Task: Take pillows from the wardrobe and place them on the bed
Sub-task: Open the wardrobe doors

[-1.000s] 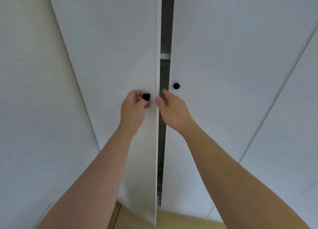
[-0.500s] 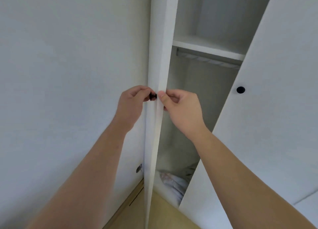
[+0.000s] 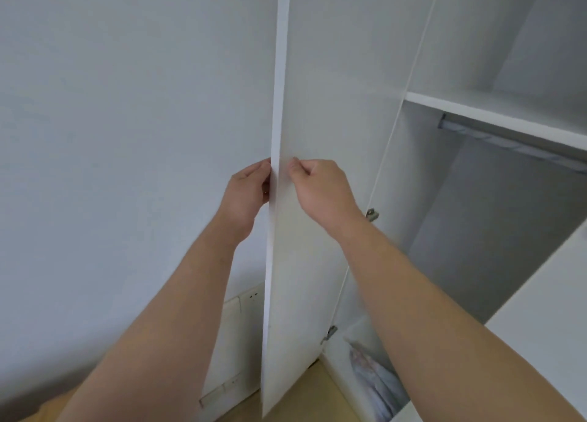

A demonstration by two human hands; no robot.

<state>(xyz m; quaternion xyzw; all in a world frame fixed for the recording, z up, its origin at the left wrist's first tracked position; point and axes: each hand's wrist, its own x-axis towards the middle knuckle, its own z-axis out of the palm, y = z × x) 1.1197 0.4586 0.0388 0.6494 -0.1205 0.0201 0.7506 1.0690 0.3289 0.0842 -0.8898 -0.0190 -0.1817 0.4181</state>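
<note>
White pillows [image 3: 378, 386] low in wardrobe [image 3: 495, 110], below right hand [image 3: 320, 193]

A home bedroom — white wardrobe [image 3: 333, 104] with hanging rail [image 3: 508, 142], wood floor [image 3: 305, 390].

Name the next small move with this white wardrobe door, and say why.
Probably let go of the white wardrobe door and reach down for the pale folded bedding on the wardrobe floor. The door is swung wide, both the left hand and right hand grip its edge, and the interior is exposed.
</note>
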